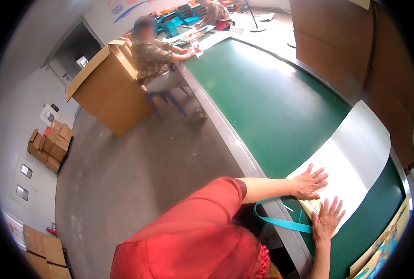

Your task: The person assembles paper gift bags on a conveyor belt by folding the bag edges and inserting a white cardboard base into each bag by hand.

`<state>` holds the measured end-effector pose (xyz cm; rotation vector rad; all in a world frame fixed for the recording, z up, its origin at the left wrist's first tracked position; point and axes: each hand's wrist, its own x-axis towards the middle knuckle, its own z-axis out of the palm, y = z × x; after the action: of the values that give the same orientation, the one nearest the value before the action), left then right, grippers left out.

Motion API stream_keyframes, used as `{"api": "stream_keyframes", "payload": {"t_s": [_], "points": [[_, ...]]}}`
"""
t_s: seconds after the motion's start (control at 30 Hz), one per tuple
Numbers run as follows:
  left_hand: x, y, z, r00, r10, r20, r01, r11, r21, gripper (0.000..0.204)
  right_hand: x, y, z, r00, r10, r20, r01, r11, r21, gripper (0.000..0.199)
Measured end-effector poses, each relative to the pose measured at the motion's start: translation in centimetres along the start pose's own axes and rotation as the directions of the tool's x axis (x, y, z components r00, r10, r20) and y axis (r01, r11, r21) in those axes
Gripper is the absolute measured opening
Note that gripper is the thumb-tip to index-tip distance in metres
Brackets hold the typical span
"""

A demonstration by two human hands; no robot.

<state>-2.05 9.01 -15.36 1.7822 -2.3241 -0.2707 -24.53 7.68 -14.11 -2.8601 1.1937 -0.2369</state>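
Note:
A large white sheet [355, 153] of paper or thin card lies on the green table top, its far right part curving up at the table's side. My left hand [310, 182] rests flat on the sheet with its fingers spread. Nearer to me, my right hand [327, 219] presses on the sheet's near edge, palm down and fingers apart. Between the hands a yellowish printed patch [313, 204] shows, partly covered. A teal ribbon [281, 222] loops over the metal table edge and runs to my right wrist. A small white stick [288, 208] lies beside it.
The long green table [272, 107] has a metal rim. Printed cardboard pieces [388, 242] lie at the near right. Big cartons [332, 37] stand along the right side. Another person [153, 60] sits at the far left, hands near a clear bottle [196, 47], beside a large open carton [114, 88].

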Motion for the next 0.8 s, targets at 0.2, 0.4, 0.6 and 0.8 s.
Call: {"api": "stream_keyframes", "payload": {"t_s": [0.2,0.4,0.6,0.8], "points": [[0.4,-0.5,0.3,1.000,0.014,-0.014,-0.014,0.999,-0.034,0.067,1.2,-1.0,-1.2,0.949,0.070,0.307,-0.094,0.993,0.065,0.069],[-0.2,-0.9,-0.9,1.000,0.020,0.008,-0.020,1.000,-0.011,0.072,0.6,0.1,1.0,0.979,0.032,0.203,-0.030,0.999,-0.010,0.070],[-1.4,-1.3,1.1,0.991,-0.006,-0.136,-0.004,0.997,-0.074,0.077,-0.1,0.9,2.9,0.996,-0.084,0.026,0.086,0.990,-0.110,0.068],[-0.8,-1.1,-0.5,0.994,-0.011,-0.111,-0.001,0.993,-0.114,0.075,0.5,-0.6,0.3,0.970,0.052,0.238,-0.045,0.998,-0.034,0.071]]}}
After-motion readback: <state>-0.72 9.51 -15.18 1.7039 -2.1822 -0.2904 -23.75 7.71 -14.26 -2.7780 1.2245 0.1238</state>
